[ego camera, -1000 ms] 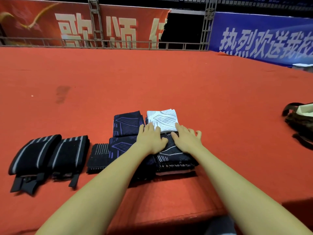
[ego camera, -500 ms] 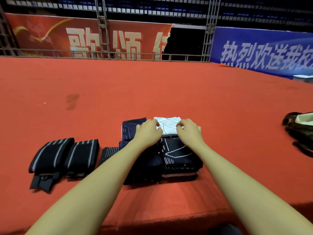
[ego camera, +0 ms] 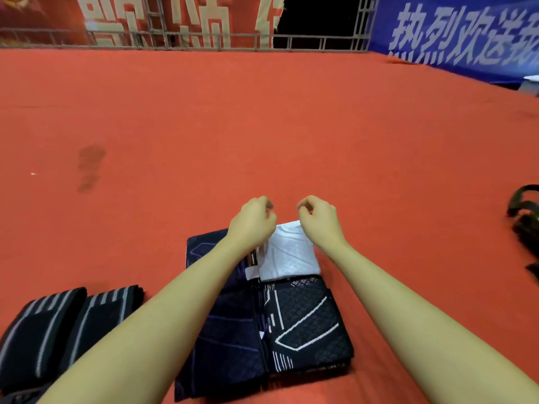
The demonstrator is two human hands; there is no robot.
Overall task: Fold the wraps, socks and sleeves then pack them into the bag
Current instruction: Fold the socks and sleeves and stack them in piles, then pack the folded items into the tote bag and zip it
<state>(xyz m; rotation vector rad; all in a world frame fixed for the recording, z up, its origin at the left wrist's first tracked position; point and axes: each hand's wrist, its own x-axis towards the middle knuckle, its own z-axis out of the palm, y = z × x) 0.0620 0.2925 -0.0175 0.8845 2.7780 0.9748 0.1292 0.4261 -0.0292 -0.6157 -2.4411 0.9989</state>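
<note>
- Head view: large pale Chinese characters run across the red banner (ego camera: 175, 21) at the far edge; they are cut off at the top and too blurred to read with certainty.
- To the right, the blue banner (ego camera: 460, 33) carries white slanted characters that begin 热烈欢送; the rest runs out of frame.
- A grey metal railing (ego camera: 204, 42) lines the far edge of the red carpet (ego camera: 262, 126), with a dark opening between the two banners.
- Wide bare carpet stretches from the hands to the railing; a dark stain (ego camera: 90, 167) marks it at the left.
- The left hand (ego camera: 252, 221) and right hand (ego camera: 320, 220) are raised side by side with fingers curled, each at a far corner of the white sleeve (ego camera: 287, 258); the fingertips are turned away, so I cannot tell whether they pinch the cloth.
- The white sleeve is soft knit, folded to a rough rectangle, lying at the far end of the pile.
- Just in front of it lies a black sleeve (ego camera: 306, 325) with quilted diamond texture and white line pattern, folded flat.
- Beside it, under the left forearm, is a dark navy sleeve (ego camera: 230, 339) with faint purple lines.
- Two black wraps (ego camera: 58, 325) with grey stripes lie rolled side by side at the lower left.
- The dark bag (ego camera: 525, 220), with a looped strap, sits at the right edge, well apart from the pile.
</note>
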